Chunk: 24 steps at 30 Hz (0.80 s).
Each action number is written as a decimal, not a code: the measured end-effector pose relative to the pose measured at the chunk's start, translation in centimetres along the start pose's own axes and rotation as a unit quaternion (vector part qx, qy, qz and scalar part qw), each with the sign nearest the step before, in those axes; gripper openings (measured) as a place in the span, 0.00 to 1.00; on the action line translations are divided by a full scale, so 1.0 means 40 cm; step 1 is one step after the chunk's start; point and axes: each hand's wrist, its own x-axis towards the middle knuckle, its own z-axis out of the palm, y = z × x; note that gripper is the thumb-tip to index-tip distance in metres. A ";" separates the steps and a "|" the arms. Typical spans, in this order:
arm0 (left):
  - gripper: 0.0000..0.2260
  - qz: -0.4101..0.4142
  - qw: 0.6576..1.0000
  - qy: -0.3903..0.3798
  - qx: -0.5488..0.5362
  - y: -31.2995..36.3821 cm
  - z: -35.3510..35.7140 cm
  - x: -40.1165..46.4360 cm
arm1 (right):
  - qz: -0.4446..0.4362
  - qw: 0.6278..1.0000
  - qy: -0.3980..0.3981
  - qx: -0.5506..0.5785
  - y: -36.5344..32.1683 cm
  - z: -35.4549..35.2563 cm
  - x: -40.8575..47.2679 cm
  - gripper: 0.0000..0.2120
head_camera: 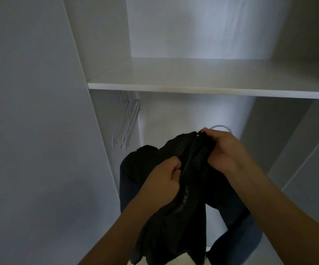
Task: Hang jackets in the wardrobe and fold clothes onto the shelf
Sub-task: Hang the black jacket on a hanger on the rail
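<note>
White laminate wardrobe (40, 111), flat white shelf (202, 88) across it, black perforated-fabric jacket (174, 217) below shelf, lower hem cut off, left hand (162, 180) and right hand (225, 150) both clenched on jacket, white wire hangers (130, 123) under shelf's left end, blurred, white hanger hook (220, 127) above right hand, mostly hidden.

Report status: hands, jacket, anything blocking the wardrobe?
Left hand and right hand both grip the jacket, held below the shelf. White hanger hook showing behind right hand. Spare hangers far left; nothing blocking.
</note>
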 end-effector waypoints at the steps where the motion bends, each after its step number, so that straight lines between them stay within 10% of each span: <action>1: 0.09 0.015 1.000 -0.005 0.018 0.003 0.000 0.000 | -0.018 0.999 0.015 0.024 -0.002 -0.001 0.008 0.07; 11: 0.09 0.003 0.985 -0.151 0.078 -0.018 -0.076 0.023 | -0.112 0.989 -0.066 -0.070 0.002 0.016 0.005 0.07; 14: 0.08 0.010 0.998 0.015 0.058 -0.047 -0.133 0.068 | -0.127 0.980 -0.070 -0.135 0.008 0.019 0.002 0.10; 16: 0.24 -0.069 0.987 0.077 0.120 -0.091 -0.160 0.104 | -0.168 0.944 -0.055 -0.280 0.016 0.020 0.002 0.18; 19: 0.47 -0.259 0.954 -0.085 0.127 -0.167 -0.152 0.108 | -0.197 0.897 -0.056 -0.392 0.024 0.015 0.001 0.22; 24: 0.14 -0.253 0.948 -0.141 -0.131 -0.228 -0.038 0.048 | -0.116 0.808 -0.097 -0.569 -0.007 -0.027 -0.013 0.21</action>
